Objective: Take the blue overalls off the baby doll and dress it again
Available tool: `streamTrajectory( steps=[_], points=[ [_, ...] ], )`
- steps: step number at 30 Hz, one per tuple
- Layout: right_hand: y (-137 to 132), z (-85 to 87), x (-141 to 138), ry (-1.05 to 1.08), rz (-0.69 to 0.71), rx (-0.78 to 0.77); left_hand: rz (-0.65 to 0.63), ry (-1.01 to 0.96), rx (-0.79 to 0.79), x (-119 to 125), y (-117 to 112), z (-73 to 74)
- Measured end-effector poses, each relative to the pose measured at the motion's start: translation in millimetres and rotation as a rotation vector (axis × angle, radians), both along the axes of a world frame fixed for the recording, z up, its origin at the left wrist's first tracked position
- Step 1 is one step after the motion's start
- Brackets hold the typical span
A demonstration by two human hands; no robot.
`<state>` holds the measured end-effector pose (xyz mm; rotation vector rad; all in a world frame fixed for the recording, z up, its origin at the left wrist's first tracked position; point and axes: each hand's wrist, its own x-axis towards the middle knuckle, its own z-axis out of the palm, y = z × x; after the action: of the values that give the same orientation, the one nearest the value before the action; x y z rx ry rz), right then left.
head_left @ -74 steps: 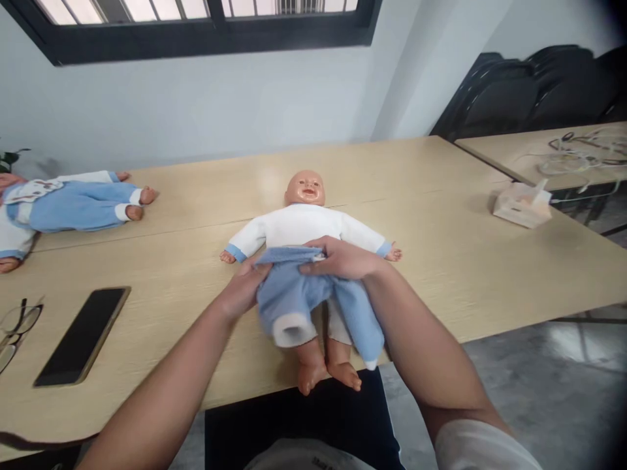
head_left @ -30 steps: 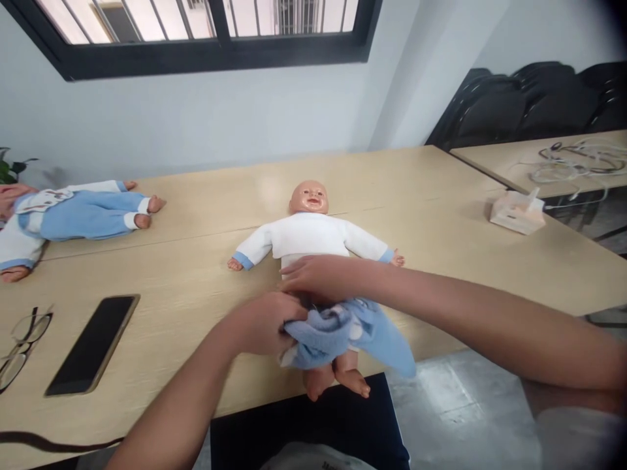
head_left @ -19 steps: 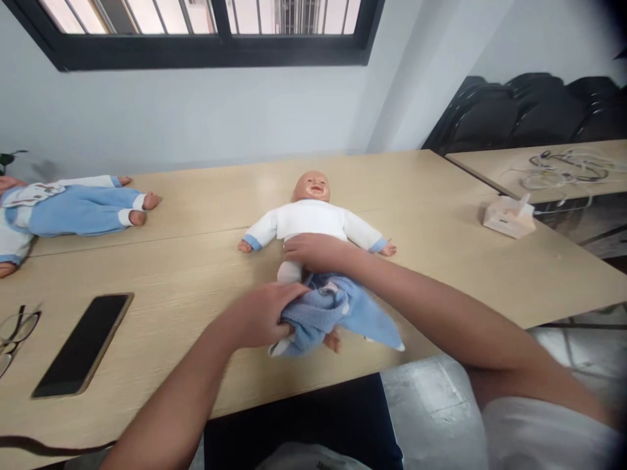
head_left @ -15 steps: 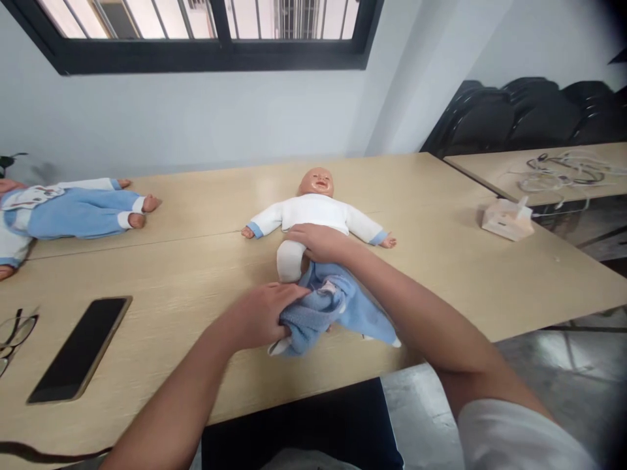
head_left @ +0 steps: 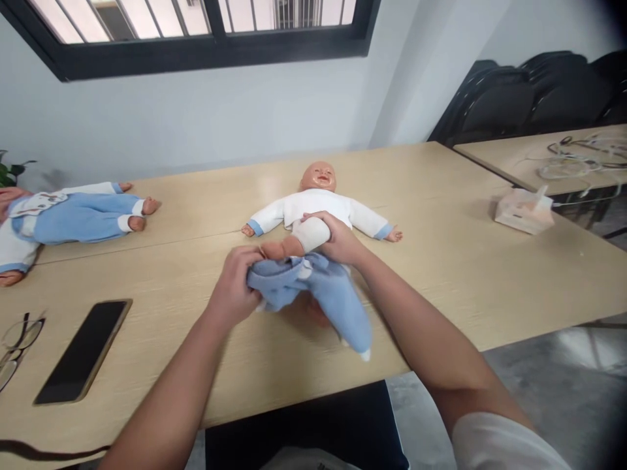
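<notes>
A baby doll (head_left: 318, 203) in a white top with blue cuffs lies on its back, head toward the wall, arms spread. My right hand (head_left: 337, 240) is wrapped round the white upper part of the doll's bent leg (head_left: 313, 234). My left hand (head_left: 240, 281) grips the edge of the blue doll trousers (head_left: 337, 294) beside the doll's foot. The trousers are bunched below that leg, one trouser leg hanging toward the table's front edge. Part of the doll's other leg shows beneath the cloth, blurred.
A second doll (head_left: 83, 214) in blue trousers lies at the left. Nearer me are a phone (head_left: 83, 352) and glasses (head_left: 17, 349). A tissue pack (head_left: 524, 210) sits at the right. Cables (head_left: 582, 156) lie on another table, with stacked black chairs (head_left: 499, 101) behind.
The doll's leg has swung to the left and its bare foot now shows. My left hand has moved up and left with the trousers' edge. My right hand has shifted round the leg.
</notes>
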<state>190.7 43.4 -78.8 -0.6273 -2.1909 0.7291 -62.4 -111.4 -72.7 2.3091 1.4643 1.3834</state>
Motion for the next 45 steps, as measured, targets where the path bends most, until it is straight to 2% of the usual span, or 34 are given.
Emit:
streamTrajectory(
  steps=[3, 7, 9, 13, 14, 16, 19, 21, 25, 28, 32, 38, 41, 45],
  points=[
    [-8, 3.5, -4, -0.063, 0.040, 0.073, 0.056, -0.130, -0.009, 2, -1, -8.9],
    [-20, 8.2, -11, -0.132, 0.053, 0.310, 0.061, -0.116, -0.082, 2, -2, -15.6],
    [-24, 9.6, -13, -0.180, 0.076, 0.420, 0.046, -0.130, -0.082, 0, -3, -13.8],
    [-26, 8.7, -15, -0.321, 0.079, 0.589, -0.115, -0.146, -0.098, -2, -2, -3.6],
    [-26, 7.8, -16, -0.351, 0.078, 0.620, -0.123, -0.139, -0.083, -1, -1, -1.8],
    [-27, 5.9, -20, -0.391, 0.070, 0.663, -0.025, -0.144, -0.005, -1, 1, -0.8],
    [-31, 3.8, -26, -0.422, 0.016, 0.669, 0.254, -0.288, 0.120, -1, 4, -3.5],
    [-34, 3.7, -28, -0.434, -0.035, 0.637, 0.324, -0.421, 0.114, -2, 6, -5.4],
    [-37, 6.3, -29, -0.453, -0.120, 0.577, 0.214, -0.500, 0.027, -5, 7, -8.6],
    [-38, 9.2, -29, -0.476, -0.161, 0.562, 0.238, -0.493, 0.013, -7, 8, -12.5],
    [-38, 11.8, -29, -0.505, -0.168, 0.558, 0.222, -0.379, -0.007, -9, 8, -15.3],
    [-42, 11.4, -31, -0.527, -0.195, 0.547, 0.039, -0.258, -0.214, -9, 6, -13.4],
    [-46, 11.7, -32, -0.514, -0.254, 0.573, 0.132, -0.322, -0.204, -5, 6, -18.5],
    [-50, 10.6, -33, -0.521, -0.267, 0.596, 0.255, -0.454, -0.062, 7, 6, -23.1]
  ],
)
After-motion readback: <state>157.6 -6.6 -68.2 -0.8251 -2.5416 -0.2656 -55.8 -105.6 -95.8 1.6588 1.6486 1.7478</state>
